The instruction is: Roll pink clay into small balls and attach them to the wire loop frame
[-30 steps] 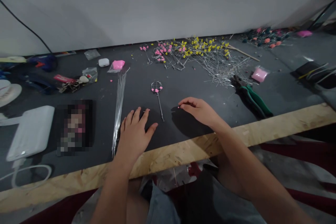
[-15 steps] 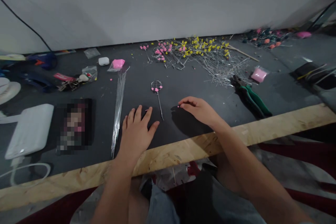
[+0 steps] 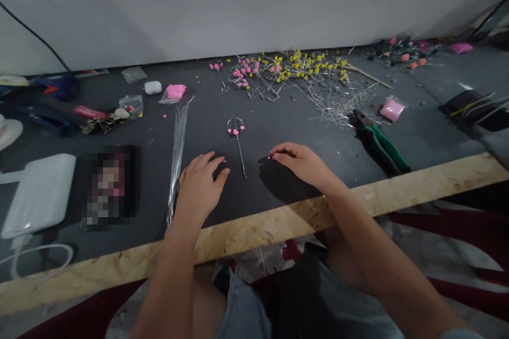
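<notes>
A small wire stem (image 3: 239, 151) topped by a wire loop with pink beads (image 3: 236, 127) lies on the dark table (image 3: 278, 127) between my hands. My left hand (image 3: 200, 186) rests palm down just left of the stem, fingers bent and slightly apart, with a tiny pink speck (image 3: 224, 161) at its fingertips. My right hand (image 3: 304, 162) lies right of the stem, thumb and forefinger pinched on a tiny pink bead (image 3: 270, 157). A bundle of long straight wires (image 3: 177, 151) runs beside my left hand.
A heap of wires with pink and yellow beads (image 3: 302, 77) lies at the back. Green-handled pliers (image 3: 380, 141) and a pink bag (image 3: 392, 109) sit right. Another pink bag (image 3: 174, 91), an earbud case (image 3: 152, 87), keys (image 3: 99, 124), a phone (image 3: 105, 185) and a white pack (image 3: 37, 194) sit left.
My left hand's fingers have bent inward and the hand has slid slightly left, away from the stem. My right hand has stayed in place with its pinch.
</notes>
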`<action>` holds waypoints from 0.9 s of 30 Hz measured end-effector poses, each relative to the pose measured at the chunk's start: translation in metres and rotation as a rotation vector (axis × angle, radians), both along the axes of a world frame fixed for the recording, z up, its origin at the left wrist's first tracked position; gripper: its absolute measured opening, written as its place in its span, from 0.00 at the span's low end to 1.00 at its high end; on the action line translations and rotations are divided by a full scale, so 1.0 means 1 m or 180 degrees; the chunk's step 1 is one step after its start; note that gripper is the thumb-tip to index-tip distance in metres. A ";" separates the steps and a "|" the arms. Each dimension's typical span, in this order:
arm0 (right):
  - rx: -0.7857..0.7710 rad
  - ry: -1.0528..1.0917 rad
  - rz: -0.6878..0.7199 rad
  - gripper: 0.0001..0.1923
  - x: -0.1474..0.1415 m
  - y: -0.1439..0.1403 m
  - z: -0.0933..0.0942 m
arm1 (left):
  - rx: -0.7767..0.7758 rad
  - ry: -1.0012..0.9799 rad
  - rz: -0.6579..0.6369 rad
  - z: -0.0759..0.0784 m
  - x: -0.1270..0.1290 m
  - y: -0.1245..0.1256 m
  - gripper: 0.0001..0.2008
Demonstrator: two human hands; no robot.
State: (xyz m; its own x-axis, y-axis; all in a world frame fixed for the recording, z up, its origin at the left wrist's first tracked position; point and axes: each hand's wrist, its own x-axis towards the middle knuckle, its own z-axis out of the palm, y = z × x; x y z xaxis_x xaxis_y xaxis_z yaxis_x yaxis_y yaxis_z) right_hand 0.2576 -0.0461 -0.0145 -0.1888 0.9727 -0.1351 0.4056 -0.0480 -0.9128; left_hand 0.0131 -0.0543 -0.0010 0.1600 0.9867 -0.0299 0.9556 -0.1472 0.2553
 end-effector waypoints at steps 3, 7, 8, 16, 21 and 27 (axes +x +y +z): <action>0.0008 0.0042 -0.0003 0.12 0.000 0.000 0.000 | 0.0120 -0.0206 0.0000 -0.001 -0.005 0.005 0.15; -0.0010 0.0019 0.0006 0.13 0.001 -0.002 0.001 | 0.0262 -0.0312 -0.0131 -0.003 -0.010 0.006 0.16; -0.0020 0.0016 0.0001 0.13 0.001 -0.002 0.002 | 0.0248 -0.0253 -0.0160 -0.003 -0.011 0.005 0.17; -0.0068 0.0072 -0.0004 0.12 0.002 -0.002 0.006 | -0.0019 0.0634 -0.0200 -0.003 -0.002 -0.007 0.27; -0.0121 0.0150 -0.0022 0.12 0.001 -0.003 0.007 | -0.0096 0.0816 -0.0232 -0.001 -0.002 -0.008 0.27; -0.0159 0.0090 -0.0013 0.12 0.002 -0.003 0.011 | -0.0194 0.0852 -0.0242 0.000 -0.006 -0.016 0.28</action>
